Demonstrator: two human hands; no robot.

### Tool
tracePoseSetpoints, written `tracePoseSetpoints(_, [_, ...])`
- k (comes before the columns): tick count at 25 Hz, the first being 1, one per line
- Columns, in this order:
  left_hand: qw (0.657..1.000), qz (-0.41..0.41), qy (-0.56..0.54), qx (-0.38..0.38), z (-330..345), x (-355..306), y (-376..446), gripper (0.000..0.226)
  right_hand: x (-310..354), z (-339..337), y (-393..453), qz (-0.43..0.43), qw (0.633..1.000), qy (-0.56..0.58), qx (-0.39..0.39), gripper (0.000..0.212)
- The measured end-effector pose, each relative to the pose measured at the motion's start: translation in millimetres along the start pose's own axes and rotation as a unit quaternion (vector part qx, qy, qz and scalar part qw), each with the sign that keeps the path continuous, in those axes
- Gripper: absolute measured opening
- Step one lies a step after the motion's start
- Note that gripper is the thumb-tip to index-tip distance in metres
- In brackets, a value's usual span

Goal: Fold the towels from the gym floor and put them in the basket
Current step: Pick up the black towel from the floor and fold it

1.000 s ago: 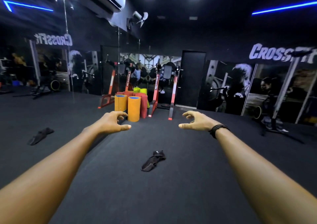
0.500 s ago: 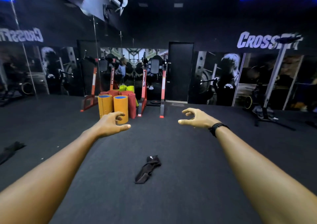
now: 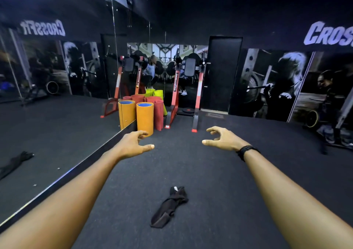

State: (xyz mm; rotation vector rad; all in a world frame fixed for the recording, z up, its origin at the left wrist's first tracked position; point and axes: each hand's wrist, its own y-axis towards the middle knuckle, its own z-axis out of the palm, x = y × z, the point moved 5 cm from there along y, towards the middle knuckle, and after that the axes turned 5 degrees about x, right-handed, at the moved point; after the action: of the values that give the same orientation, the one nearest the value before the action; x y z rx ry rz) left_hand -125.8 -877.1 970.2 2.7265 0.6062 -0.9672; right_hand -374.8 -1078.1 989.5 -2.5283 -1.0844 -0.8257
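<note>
Left hand (image 3: 133, 143) and right hand (image 3: 221, 139) outstretched, fingers curled apart, gripping nothing (dark towel (image 3: 170, 206) crumpled on floor (image 3: 219, 191) below, between forearms).

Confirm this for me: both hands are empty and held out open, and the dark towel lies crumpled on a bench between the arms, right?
Not quite. In the head view the dark towel lies on the gym floor, not a bench. The left hand and right hand are indeed empty and open.

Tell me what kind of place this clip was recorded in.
A gym, most likely a CrossFit one: the wall lettering reads "Cros...", a red exercise frame stands by the mirror wall, and rolled mats stand on the dark floor.
</note>
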Motion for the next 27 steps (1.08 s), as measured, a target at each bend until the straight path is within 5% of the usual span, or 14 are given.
tracePoseSetpoints(10, [1.0,-0.011,-0.019,0.013,12,94,270,0.07,-69,21,273,0.027,0.999,-0.021,0.021,0.067])
tracePoseSetpoints(20, [0.992,-0.002,-0.042,0.119,76,140,525,0.068,-155,46,487,0.099,0.994,-0.025,0.049,0.062])
tracePoseSetpoints(27, [0.979,-0.112,-0.038,0.166,176,246,650,0.07,-272,158,647,0.111,0.982,-0.009,0.151,0.061])
